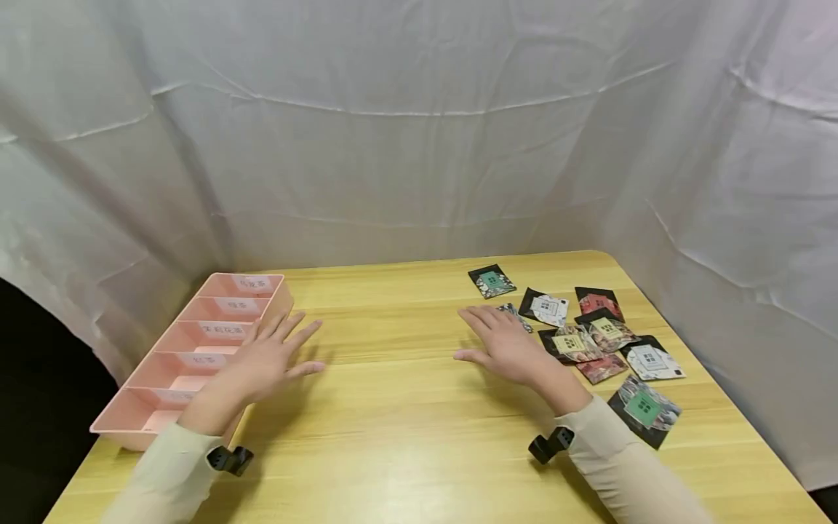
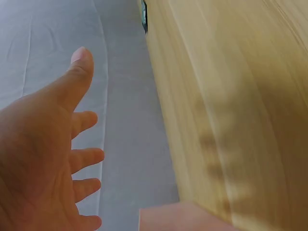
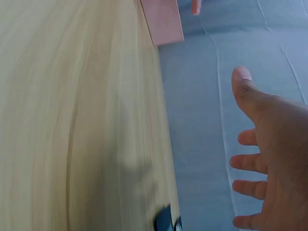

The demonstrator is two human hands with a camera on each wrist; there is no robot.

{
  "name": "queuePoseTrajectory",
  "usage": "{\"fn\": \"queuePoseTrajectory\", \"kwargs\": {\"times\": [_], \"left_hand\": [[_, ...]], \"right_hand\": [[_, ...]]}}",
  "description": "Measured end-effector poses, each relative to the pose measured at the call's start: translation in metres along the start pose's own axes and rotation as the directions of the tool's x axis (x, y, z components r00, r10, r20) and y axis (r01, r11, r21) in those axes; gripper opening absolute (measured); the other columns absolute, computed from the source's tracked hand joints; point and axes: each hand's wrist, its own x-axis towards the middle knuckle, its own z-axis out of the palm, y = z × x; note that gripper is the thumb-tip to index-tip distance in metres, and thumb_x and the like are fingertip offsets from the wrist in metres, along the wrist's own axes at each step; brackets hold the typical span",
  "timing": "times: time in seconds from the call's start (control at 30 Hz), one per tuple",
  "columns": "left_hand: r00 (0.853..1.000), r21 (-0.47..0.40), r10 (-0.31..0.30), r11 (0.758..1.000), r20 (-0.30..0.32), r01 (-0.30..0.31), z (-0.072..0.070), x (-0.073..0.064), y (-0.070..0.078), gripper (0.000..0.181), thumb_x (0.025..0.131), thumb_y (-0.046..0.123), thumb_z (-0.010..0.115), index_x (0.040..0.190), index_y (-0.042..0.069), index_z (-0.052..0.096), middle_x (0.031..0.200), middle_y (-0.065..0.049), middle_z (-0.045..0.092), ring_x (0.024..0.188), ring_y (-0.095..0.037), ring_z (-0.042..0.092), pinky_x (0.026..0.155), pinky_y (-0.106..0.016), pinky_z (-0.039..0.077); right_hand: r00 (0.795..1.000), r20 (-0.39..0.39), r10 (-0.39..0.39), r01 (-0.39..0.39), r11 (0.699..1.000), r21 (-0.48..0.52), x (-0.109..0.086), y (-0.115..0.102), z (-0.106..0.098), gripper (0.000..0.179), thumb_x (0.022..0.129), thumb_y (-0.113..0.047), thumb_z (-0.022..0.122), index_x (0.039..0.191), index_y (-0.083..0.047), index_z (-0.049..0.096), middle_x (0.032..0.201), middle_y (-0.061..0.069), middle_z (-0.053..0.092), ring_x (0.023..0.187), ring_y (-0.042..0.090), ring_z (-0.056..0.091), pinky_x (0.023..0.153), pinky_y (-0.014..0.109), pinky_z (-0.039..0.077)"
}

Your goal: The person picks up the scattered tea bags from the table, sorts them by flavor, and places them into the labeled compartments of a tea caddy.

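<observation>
My left hand [image 1: 262,360] hovers beside the right edge of a pink compartment box [image 1: 134,418], its fingers spread and holding nothing. White labels with handwritten characters mark the box's several compartments. In the left wrist view, the left hand [image 2: 43,144] shows its thumb up and fingers apart. Over the table's right half, my right hand [image 1: 507,349] is also spread and holds nothing. Just beyond its fingers lies a blue-grey patterned packet [image 1: 516,317], partly hidden by that hand. A green-labelled packet [image 1: 492,281] lies farther back.
On the wooden table [image 1: 393,422], several flat packets lie scattered at the right, including a red-labelled one [image 1: 599,303], a white-labelled one [image 1: 651,358] and a green-labelled one [image 1: 644,409]. Some overlap. A grey-white curtain [image 1: 393,167] hangs behind the table.
</observation>
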Motion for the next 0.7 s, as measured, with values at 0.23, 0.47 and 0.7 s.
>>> {"fn": "queuePoseTrajectory", "kwargs": {"times": [0.23, 0.47, 0.7], "left_hand": [[1.000, -0.038, -0.014, 0.999, -0.027, 0.013, -0.016, -0.019, -0.018, 0.073, 0.095, 0.057, 0.053, 0.153, 0.016, 0.033, 0.154, -0.023, 0.029, 0.139, -0.052, 0.020, 0.107, -0.075, 0.011], [0.997, -0.059, -0.027, 0.998, -0.068, 0.023, -0.021, -0.038, -0.045, 0.070, 0.097, 0.051, 0.054, 0.152, 0.012, 0.034, 0.151, -0.022, 0.031, 0.137, -0.050, 0.023, 0.103, -0.076, 0.016], [0.990, -0.054, -0.095, 0.994, -0.104, 0.090, -0.025, -0.055, -0.076, 0.067, 0.098, 0.048, 0.053, 0.151, 0.012, 0.032, 0.145, -0.025, 0.036, 0.133, -0.052, 0.026, 0.097, -0.080, 0.016]], "right_hand": [[0.998, 0.017, -0.060, 0.060, 0.998, 0.012, 0.017, -0.026, 0.007, 0.078, 0.095, -0.062, 0.046, 0.153, -0.010, 0.034, 0.151, 0.013, 0.040, 0.139, 0.036, 0.034, 0.115, 0.055, 0.024], [0.990, 0.015, -0.140, 0.140, 0.990, 0.022, 0.033, -0.049, 0.018, 0.075, 0.096, -0.059, 0.048, 0.153, -0.012, 0.034, 0.149, 0.010, 0.042, 0.137, 0.030, 0.037, 0.115, 0.049, 0.027], [0.981, 0.023, -0.192, 0.192, 0.981, 0.003, 0.050, -0.072, 0.023, 0.078, 0.095, -0.067, 0.039, 0.153, -0.015, 0.033, 0.149, 0.005, 0.043, 0.137, 0.025, 0.037, 0.116, 0.044, 0.028]]}}
